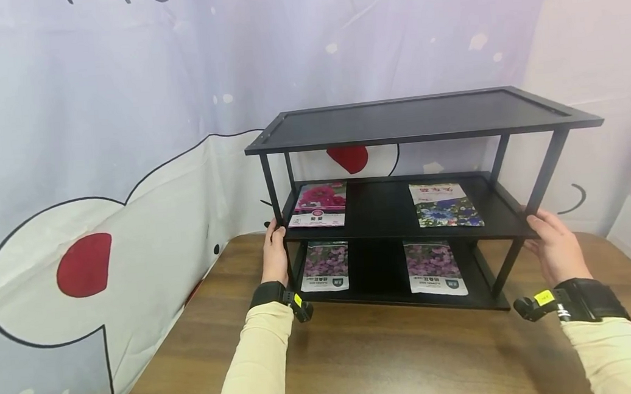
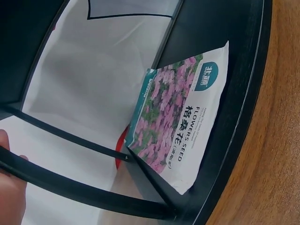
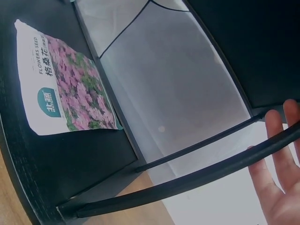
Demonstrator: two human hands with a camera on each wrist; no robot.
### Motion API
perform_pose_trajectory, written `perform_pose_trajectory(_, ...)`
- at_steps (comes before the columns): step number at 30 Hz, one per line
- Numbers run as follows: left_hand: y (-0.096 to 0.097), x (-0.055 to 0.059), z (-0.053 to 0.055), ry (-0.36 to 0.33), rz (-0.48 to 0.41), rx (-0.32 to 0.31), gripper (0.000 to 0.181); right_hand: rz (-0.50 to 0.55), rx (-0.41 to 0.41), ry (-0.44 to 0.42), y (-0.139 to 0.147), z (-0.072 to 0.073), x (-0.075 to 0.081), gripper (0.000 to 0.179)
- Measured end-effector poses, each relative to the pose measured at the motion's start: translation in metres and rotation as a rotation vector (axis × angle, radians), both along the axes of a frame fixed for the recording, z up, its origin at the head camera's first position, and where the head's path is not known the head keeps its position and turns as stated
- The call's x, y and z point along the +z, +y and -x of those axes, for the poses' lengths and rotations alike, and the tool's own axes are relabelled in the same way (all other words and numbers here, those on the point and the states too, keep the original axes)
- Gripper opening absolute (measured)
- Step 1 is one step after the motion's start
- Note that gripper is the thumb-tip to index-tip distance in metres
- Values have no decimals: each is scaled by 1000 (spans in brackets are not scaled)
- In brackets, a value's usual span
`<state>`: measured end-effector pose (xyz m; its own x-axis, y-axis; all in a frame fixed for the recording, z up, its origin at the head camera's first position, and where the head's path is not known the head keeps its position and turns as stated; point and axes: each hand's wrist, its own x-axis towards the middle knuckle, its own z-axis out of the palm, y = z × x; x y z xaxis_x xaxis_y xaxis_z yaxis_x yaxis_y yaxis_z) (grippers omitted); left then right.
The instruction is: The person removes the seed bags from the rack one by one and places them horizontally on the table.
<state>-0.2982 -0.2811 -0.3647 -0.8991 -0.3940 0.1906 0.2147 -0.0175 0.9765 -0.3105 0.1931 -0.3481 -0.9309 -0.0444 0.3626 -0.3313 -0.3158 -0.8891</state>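
Observation:
A black three-tier shelf rack [image 1: 376, 119] stands over the wooden table. My left hand [image 1: 274, 258] holds its left side at the middle tier, beside the front post. On the opposite side my right hand [image 1: 558, 250] grips the end of that tier, its thumb in front near the right post. Two flower seed packets, a magenta one [image 1: 318, 206] and a blue one [image 1: 447, 205], lie on the middle tier. Below them, two pink-flowered seed packets [image 1: 326, 266] lie on the bottom tier; the wrist views show one [image 2: 180, 117] and the other [image 3: 70, 89] close up.
Behind the rack hangs a pale patterned cloth [image 1: 149, 99] with red shapes and black outlines. The wooden tabletop [image 1: 392, 356] extends in front of the rack and to both sides. The rack's top tier [image 1: 420, 115] bears nothing visible.

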Motion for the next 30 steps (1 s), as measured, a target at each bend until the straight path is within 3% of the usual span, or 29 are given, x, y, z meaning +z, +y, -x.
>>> perform_pose_trajectory(9, -4, -1, -3, 66, 2, 28, 47, -46, -123, -28, -3, -5, 0, 23)
perform_pose_trajectory(18, 3, 5, -9, 58, -73, 82, 42, -142, -160, -79, -3, -7, 6, 48)
perform_pose_trajectory(22, 6, 10, -10, 47, -90, 104, 44, -280, -194, -138, -2, -9, 10, 62)
perform_pose_trajectory(27, 9, 19, -13, 50, -102, 144, 48, -520, -308, -172, -1, -12, 15, 62)
perform_pose_trajectory(30, 11, 28, -17, 94, -130, 205, 45, -553, -363, -172, -2, -15, 18, 60)
